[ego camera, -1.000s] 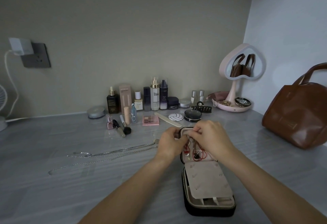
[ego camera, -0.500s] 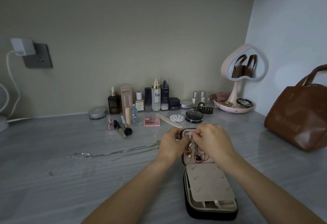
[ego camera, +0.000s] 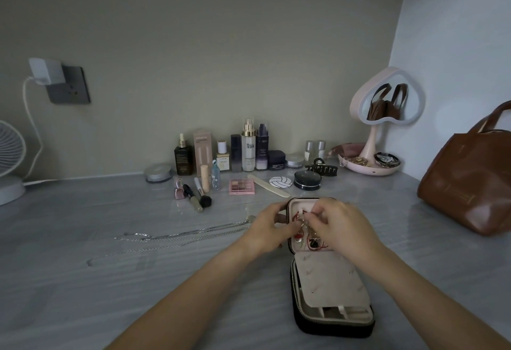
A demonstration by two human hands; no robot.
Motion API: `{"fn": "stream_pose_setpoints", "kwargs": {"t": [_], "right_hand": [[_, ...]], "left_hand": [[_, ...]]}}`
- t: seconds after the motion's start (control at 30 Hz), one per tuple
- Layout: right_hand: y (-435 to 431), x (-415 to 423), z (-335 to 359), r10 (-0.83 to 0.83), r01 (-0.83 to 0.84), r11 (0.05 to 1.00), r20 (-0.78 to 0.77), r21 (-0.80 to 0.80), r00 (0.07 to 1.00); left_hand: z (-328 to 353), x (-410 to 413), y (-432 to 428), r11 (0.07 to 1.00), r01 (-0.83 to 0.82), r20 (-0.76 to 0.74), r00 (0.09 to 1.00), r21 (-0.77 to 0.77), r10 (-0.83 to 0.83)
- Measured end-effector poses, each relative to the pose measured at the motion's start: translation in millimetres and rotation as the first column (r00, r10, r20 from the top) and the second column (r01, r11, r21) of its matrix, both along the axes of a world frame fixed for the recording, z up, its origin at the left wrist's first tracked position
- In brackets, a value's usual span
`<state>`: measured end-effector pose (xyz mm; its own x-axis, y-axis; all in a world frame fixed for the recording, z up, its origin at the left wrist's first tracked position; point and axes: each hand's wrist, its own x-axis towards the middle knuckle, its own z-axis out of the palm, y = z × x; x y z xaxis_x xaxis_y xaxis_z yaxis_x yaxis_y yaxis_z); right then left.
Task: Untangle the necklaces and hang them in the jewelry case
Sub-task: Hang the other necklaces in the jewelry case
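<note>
While the left hand and right hand pinch a fine chain in the jewelry case lid, we note the silver necklaces lying leftward (long axis sideways), nearest the left hand.

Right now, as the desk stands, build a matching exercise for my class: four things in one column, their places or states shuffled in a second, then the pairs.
Things:
1. jewelry case
2. silver chains
3. brown bag
4. fan

Places or states:
A. cut off at the far left edge
B. standing at the right, by the side wall
C. lying open, nearest the camera
D. stretched out left of the case

Pairs: 1-C, 2-D, 3-B, 4-A
</note>
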<state>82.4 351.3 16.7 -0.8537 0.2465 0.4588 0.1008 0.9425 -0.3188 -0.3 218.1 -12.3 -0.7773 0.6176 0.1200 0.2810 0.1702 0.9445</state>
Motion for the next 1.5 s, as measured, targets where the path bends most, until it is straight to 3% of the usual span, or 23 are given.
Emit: {"fn": "stream_pose_setpoints", "kwargs": {"t": [0.1, 0.27, 0.4, 0.47, 0.57, 0.67, 0.8, 1.1, 1.23, 1.3, 1.4, 1.5], "right_hand": [[-8, -4, 6, 0.020, -0.019, 1.000, -0.016, 0.019, 1.000], [-36, -16, 14, 0.097, -0.099, 0.993, 0.027, 0.063, 0.995], [-54, -32, 15, 0.143, -0.146, 0.988, 0.060, 0.050, 0.988], [-61, -40, 15, 0.144, -0.148, 0.987, 0.066, 0.059, 0.987], [-69, -49, 16, 0.152, -0.158, 0.984, 0.085, 0.077, 0.985], [-73, -54, 17, 0.158, -0.166, 0.983, 0.097, 0.078, 0.983], [-77, -60, 17, 0.156, -0.163, 0.985, 0.112, 0.056, 0.981], [-91, -63, 18, 0.190, -0.195, 0.981, 0.149, 0.021, 0.970], [-105, -65, 15, 0.196, -0.201, 0.980, 0.213, 0.001, 0.957], [-111, -67, 15, 0.199, -0.200, 0.980, 0.233, -0.017, 0.952], [-120, -74, 14, 0.261, -0.240, 0.964, 0.242, -0.115, 0.934], [-134, -84, 7, 0.429, -0.317, 0.878, 0.295, -0.360, 0.854]], "left_hand": [[0, -1, -19, 0.995, 0.018, -0.026, 0.999, -0.094, -0.021], [6, -26, -75, 0.964, -0.119, -0.260, 0.964, -0.238, 0.055], [2, -61, -123, 0.864, -0.355, -0.380, 0.900, -0.358, 0.213], [-6, -71, -138, 0.804, -0.393, -0.384, 0.896, -0.447, 0.224], [-15, -74, -145, 0.704, -0.381, -0.436, 0.893, -0.599, 0.112], [-13, -71, -141, 0.683, -0.386, -0.477, 0.877, -0.620, 0.062], [-4, -66, -133, 0.579, -0.357, -0.491, 0.867, -0.732, -0.085], [2, -63, -142, 0.505, -0.298, -0.437, 0.881, -0.810, -0.181], [-10, -57, -147, 0.513, -0.395, -0.578, 0.773, -0.762, -0.263], [-14, -56, -150, 0.551, -0.437, -0.629, 0.746, -0.711, -0.219], [-12, -56, -154, 0.635, -0.390, -0.578, 0.808, -0.667, -0.111], [-5, -55, -155, 0.764, -0.274, -0.450, 0.893, -0.584, -0.025]]}}
